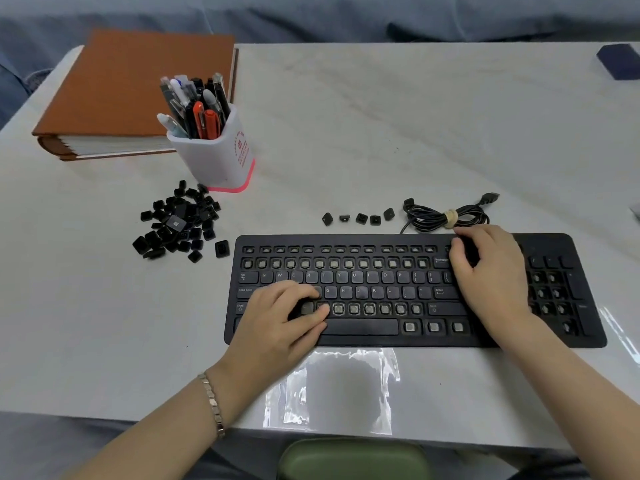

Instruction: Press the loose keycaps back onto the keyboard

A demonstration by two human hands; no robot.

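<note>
Two bare hands at the keyboard [346,239].

Keyboard: lies lengthwise near the front edge of the tabletop [381,133], right of centre. Carries caps on the two upper letter rows, the space bar and some right-hand keys. Shows bare switch posts along the function row, the number row and most of the bottom letter row.

Left hand [277,323]: rests on the keyboard's lower left, fingers bent. Pinches one keycap [307,308] between thumb and forefinger at the left end of the bottom letter row. Wears a bracelet [213,403] at the wrist.

Right hand [488,271]: lies on the upper right of the key field, fingers loosely spread, gripping nothing.

Heap of loose keycaps [180,223]: sits toward the left edge, just beyond the keyboard's far left corner.

Row of five keycaps [360,218]: stands just behind the keyboard's far rim, beside a coiled, tied cable [446,216].

Pen holder [214,157]: stands directly behind the heap, in front of a brown binder [138,95] at the far left corner.

Clear plastic bag [339,386]: lies flat at the front edge, just before the keyboard.
</note>
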